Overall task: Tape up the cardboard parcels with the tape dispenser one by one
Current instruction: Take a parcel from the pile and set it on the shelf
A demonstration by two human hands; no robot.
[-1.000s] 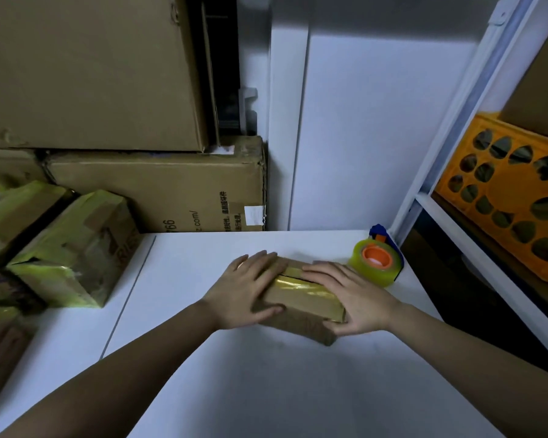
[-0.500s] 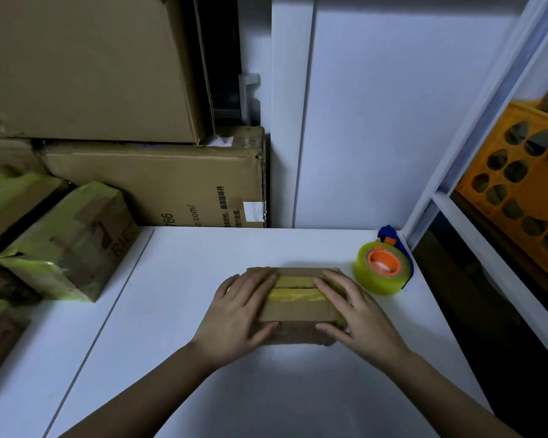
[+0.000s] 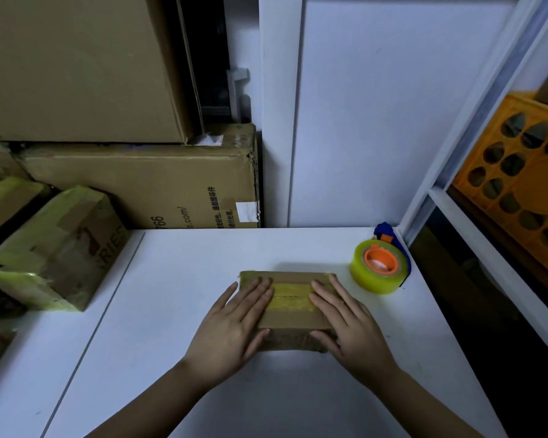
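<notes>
A small brown cardboard parcel lies flat on the white table, with a strip of yellowish tape along its top seam. My left hand rests on the parcel's left end, fingers straight on top and thumb against the near side. My right hand lies the same way on the right end. The tape dispenser, a yellow-green roll with an orange core and blue handle, stands at the table's back right corner, apart from both hands.
Several taped parcels are piled at the left on the table. Large cardboard boxes are stacked behind them. A white shelf frame with an orange crate stands at the right. White wall panels close off the back.
The parcel has turned from a slant to lie square with the table edge. Both hands have slid outward to its ends, so more of the tape strip shows.
</notes>
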